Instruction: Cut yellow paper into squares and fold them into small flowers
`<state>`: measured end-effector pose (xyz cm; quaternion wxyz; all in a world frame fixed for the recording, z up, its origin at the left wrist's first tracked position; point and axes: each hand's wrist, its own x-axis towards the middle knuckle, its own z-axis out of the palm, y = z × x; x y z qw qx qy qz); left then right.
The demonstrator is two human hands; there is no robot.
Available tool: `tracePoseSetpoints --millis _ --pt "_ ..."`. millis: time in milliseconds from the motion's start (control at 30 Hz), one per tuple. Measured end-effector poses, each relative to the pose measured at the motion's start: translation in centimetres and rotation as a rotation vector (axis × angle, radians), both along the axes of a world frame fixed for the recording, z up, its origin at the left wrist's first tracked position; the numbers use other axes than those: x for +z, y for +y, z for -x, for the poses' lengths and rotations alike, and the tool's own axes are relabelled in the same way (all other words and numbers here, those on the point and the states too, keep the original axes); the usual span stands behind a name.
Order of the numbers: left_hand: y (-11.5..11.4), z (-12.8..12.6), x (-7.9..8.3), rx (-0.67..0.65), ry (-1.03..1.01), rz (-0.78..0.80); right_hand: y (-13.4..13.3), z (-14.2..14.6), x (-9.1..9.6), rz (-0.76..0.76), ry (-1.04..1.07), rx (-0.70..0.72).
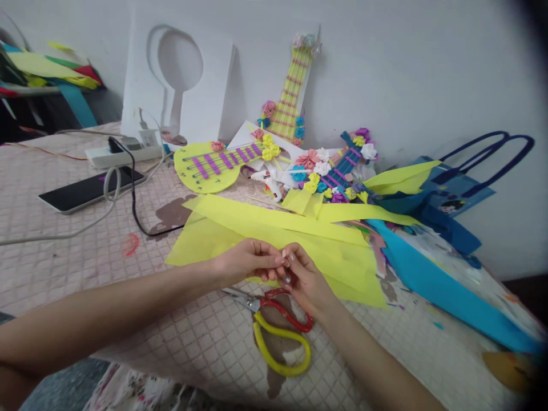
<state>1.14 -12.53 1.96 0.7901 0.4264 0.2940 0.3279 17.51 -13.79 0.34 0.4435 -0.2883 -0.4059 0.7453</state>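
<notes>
My left hand (pixel 259 261) and my right hand (pixel 303 278) meet fingertip to fingertip above the table, both closed in a pinch. What they pinch, if anything, is too small or hidden to make out. Just below them lie scissors (pixel 278 331) with one red and one yellow handle loop, their blades partly behind my left forearm. Yellow crepe paper sheets (pixel 342 274) spread flat behind and beneath my hands, with a folded yellow strip (pixel 282 220) on top.
Behind the paper lie a yellow paper guitar (pixel 209 168), a glue gun (pixel 272 185) and a blue guitar (pixel 345 165) with paper flowers. A phone (pixel 89 188), cables and a power strip (pixel 124 153) sit left. Blue paper (pixel 449 291) and a blue bag (pixel 462 185) are right.
</notes>
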Motion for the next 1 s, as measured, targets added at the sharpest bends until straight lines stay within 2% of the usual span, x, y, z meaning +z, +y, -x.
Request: tracePoseSetpoints --millis 167,333,467,667,833,1000 --pt "-0.28 -0.08 0.19 0.044 0.037 -0.047 -0.43 0.48 0.03 0.002 0.031 -0.032" --pt "-0.15 0.16 0.36 0.059 0.114 -0.177 -0.60 0.56 0.05 0.091 0.085 -0.024" --pt "0.20 0.37 0.10 0.072 0.147 -0.219 -0.50 0.58 -0.27 0.133 0.098 -0.073" --pt "0.38 0.35 -0.28 0.095 0.132 -0.225 -0.47 0.57 -0.61 0.101 0.034 -0.140" --pt "0.13 0.28 0.06 0.106 0.109 -0.199 -0.75 0.71 -0.39 0.044 0.006 -0.171" --pt "-0.06 0.22 0.07 0.114 0.084 -0.134 -0.98 0.89 -0.13 0.045 0.033 -0.142"
